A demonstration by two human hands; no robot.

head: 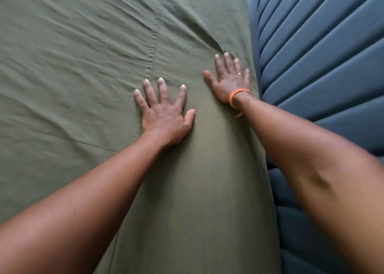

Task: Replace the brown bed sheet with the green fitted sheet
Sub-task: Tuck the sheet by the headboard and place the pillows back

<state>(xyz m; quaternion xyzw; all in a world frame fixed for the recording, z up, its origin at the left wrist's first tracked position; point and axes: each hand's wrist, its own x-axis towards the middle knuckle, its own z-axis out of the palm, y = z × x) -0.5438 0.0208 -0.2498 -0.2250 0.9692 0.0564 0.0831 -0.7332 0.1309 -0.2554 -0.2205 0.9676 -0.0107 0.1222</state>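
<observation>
Green fitted sheet (83, 76): it lay spread over the bed and filled most of the view, creased in long folds, with a stitched seam (154, 34) running up its middle.
Left hand (166, 115): it lay palm down on the sheet, fingers straight and splayed, holding nothing.
Right hand (230, 80): it pressed flat on the sheet near its right edge, fingers extended, gripping nothing; an orange band (236, 96) circled the wrist and a ring (239, 73) sat on one finger.
Blue padded panel (322, 55): it was ribbed and stood just beside the sheet's right edge.
</observation>
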